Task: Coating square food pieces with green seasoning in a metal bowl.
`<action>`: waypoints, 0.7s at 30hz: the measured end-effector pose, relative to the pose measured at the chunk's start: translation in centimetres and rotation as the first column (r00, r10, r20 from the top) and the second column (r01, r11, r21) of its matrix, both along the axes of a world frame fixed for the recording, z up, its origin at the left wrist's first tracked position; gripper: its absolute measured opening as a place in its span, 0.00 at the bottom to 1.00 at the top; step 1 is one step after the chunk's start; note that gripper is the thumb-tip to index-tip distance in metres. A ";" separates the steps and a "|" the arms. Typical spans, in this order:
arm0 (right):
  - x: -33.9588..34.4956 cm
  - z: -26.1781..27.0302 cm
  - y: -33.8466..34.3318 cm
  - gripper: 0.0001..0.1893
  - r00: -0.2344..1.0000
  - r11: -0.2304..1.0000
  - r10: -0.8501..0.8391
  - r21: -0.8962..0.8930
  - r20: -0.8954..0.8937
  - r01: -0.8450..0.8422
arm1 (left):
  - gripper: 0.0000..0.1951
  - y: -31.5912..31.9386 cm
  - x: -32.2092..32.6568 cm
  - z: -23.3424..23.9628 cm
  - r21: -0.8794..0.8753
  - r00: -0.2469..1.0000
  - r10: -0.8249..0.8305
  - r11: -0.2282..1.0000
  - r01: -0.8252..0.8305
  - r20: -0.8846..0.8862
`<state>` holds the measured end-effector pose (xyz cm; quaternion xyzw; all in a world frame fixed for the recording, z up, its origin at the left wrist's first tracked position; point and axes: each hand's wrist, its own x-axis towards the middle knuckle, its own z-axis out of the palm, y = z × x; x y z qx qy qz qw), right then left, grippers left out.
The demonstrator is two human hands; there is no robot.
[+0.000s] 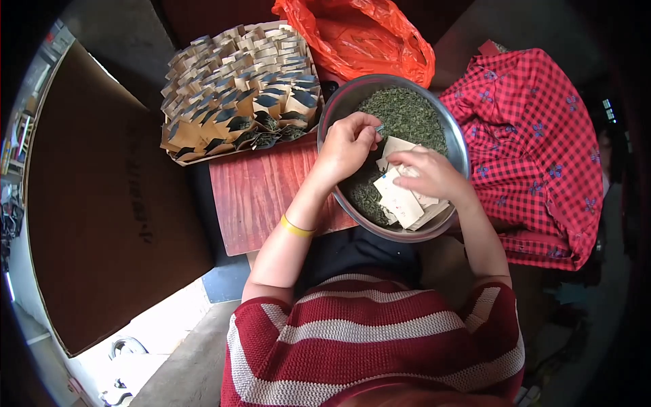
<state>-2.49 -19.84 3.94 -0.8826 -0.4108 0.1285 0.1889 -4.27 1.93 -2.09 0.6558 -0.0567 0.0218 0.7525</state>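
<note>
A round stainless steel bowl holds dried green leaves, which look like loose tea. Small cream paper packets with printed marks lie in a pile over the leaves at its near right side. Above the leaves, the fingertips of my left hand pinch a small bluish thing, mostly hidden and too small to name. My right hand is over the packets with thumb and fingers a little apart. Whether it grips one of them cannot be made out.
Left of the bowl, a shallow cardboard box holds rows of upright open paper packets, some showing leaves inside. It rests partly on a reddish wood-grain board. A red plastic bag lies behind the bowl, a checked red cloth to its right. A large cardboard panel stands left.
</note>
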 end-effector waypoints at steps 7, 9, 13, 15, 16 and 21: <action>-0.5 -0.9 0.3 0.19 0.901 0.976 0.026 0.208 -0.432 0.071 | 0.10 0.2 -0.4 0.1 0.122 0.999 -0.037 0.992 0.035 0.017; 1.1 -1.6 0.5 0.19 0.837 0.956 0.036 0.263 -0.545 0.130 | 0.15 0.3 -0.5 0.3 0.158 1.000 -0.022 0.987 0.024 -0.012; 4.5 -1.7 2.4 0.20 0.566 0.763 0.020 0.378 -0.824 0.524 | 0.32 -0.3 -1.4 2.2 0.444 0.853 0.059 0.834 -0.328 0.519; 5.7 -1.8 4.0 0.18 0.518 0.664 0.072 0.428 -0.853 0.613 | 0.39 -0.5 -1.9 3.2 0.634 0.814 -0.112 0.689 -0.350 0.570; 6.7 -1.8 4.1 0.17 0.505 0.711 0.107 0.421 -0.857 0.564 | 0.46 -0.8 -2.2 2.7 0.687 0.794 -0.151 0.612 -0.392 0.589; 8.5 -4.0 5.4 0.15 0.379 0.714 0.280 0.456 -0.882 0.532 | 0.44 -1.5 -2.3 2.3 0.741 0.778 -0.167 0.475 -0.475 0.605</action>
